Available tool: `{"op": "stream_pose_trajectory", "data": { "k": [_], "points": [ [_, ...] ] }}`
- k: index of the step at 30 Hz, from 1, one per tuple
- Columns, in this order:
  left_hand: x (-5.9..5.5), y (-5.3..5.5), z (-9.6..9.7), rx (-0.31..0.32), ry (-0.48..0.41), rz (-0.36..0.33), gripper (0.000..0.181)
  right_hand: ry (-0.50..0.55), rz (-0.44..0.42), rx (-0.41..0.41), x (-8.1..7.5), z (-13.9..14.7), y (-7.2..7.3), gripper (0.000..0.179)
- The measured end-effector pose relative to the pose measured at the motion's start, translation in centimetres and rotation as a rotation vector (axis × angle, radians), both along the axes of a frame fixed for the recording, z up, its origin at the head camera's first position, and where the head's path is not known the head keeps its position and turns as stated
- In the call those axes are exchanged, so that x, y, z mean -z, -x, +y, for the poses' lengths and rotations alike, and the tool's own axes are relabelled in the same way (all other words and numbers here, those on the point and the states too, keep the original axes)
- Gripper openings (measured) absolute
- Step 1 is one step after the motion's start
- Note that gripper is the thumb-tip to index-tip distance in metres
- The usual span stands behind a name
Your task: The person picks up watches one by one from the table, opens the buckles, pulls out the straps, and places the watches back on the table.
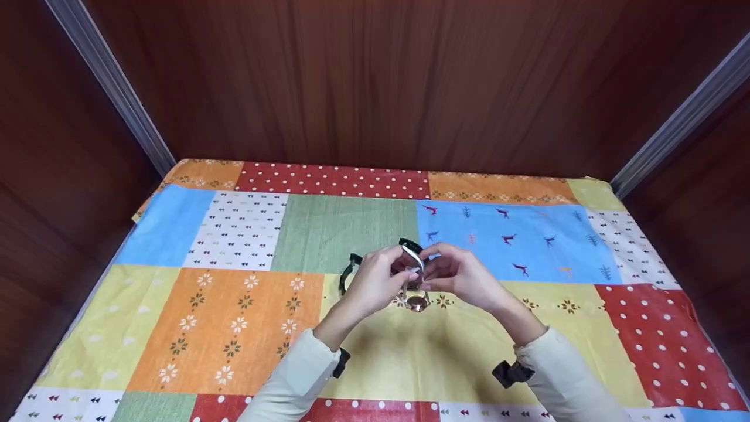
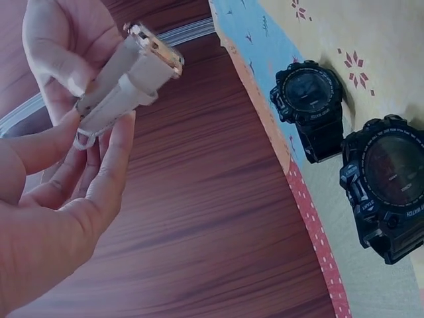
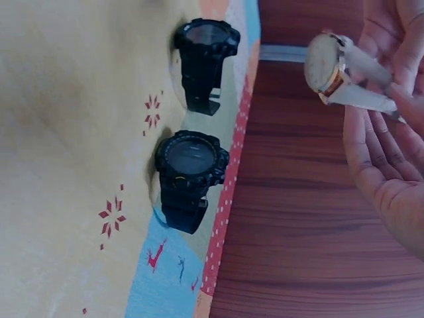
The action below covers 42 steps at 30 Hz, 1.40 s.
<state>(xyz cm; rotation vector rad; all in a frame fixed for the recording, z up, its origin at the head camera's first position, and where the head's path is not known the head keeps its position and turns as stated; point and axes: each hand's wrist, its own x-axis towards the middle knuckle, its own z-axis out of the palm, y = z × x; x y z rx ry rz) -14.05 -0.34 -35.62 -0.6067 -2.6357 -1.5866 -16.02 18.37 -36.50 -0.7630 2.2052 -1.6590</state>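
A wristwatch with a pale strap and a rose-gold case (image 1: pixel 417 303) is held up over the table between both hands, its strap bent into a loop and its dial hanging lowest. My left hand (image 1: pixel 378 278) pinches the strap near the buckle end (image 2: pixel 83 139) between thumb and fingers. From the other side my right hand (image 1: pixel 460 275) grips the strap with thumb and fingertips. The watch's round pale dial (image 3: pixel 322 63) shows in the right wrist view. Beyond the hands lie two black digital watches, the left one (image 1: pixel 345 280) and the right one (image 1: pixel 410 242), partly hidden by the hands in the head view.
A patchwork-patterned cloth (image 1: pixel 252 328) covers the table. Dark brown wood panels (image 1: pixel 363 82) stand behind and on both sides, with metal strips (image 1: pixel 117 88) at the corners. Black bands with small mounts (image 1: pixel 512 373) sit at both sleeve cuffs.
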Motion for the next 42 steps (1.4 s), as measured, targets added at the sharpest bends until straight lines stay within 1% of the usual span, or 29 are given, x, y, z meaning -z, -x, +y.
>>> {"op": "stream_pose_trajectory", "data": {
  "k": [3,5,11,13,18,20,23,26,27,31,33,34,37,42],
  "points": [
    [-0.1,0.0,-0.1,-0.023,-0.032,-0.034,0.008,-0.026,-0.040,0.034,0.2,0.2,0.0,0.034],
    [-0.1,0.0,-0.2,-0.026,-0.056,-0.064,0.009,-0.040,-0.066,0.048,0.2,0.2,0.0,0.031],
    [0.2,0.1,-0.3,-0.010,-0.097,-0.152,0.017,-0.056,-0.070,0.049,0.2,0.3,0.0,0.027],
    [0.3,0.1,-0.3,-0.017,-0.087,-0.174,0.018,-0.049,-0.077,0.057,0.2,0.3,0.0,0.027],
    [0.5,0.0,-0.2,-0.050,-0.049,-0.190,0.015,-0.026,-0.098,0.083,0.2,0.4,0.0,0.025],
    [0.5,0.0,-0.2,-0.051,-0.060,-0.183,0.014,-0.016,-0.098,0.087,0.2,0.5,0.0,0.025],
    [0.7,0.1,-0.3,-0.053,-0.112,-0.168,0.011,0.001,-0.106,0.094,0.3,0.6,0.0,0.025],
    [1.0,0.2,-0.4,-0.064,-0.197,-0.165,0.012,0.025,-0.122,0.113,0.3,0.8,0.0,0.025],
    [0.6,0.1,-0.4,-0.069,-0.231,-0.174,0.013,0.035,-0.126,0.120,0.3,0.8,0.0,0.025],
    [0.8,0.3,-0.6,-0.084,-0.379,-0.235,0.017,0.102,-0.143,0.151,0.5,1.2,-0.1,0.022],
    [0.9,0.4,-0.6,-0.097,-0.434,-0.261,0.017,0.136,-0.153,0.168,0.6,1.4,-0.1,0.022],
    [1.4,0.7,-0.7,-0.102,-0.452,-0.268,0.017,0.149,-0.161,0.176,0.6,1.5,-0.1,0.023],
    [1.7,0.9,-0.7,-0.115,-0.475,-0.285,0.018,0.162,-0.189,0.204,0.8,1.7,-0.1,0.025],
    [2.5,1.1,-0.5,-0.124,-0.470,-0.327,0.018,0.153,-0.227,0.216,1.2,1.9,-0.2,0.024]
  ]
}}
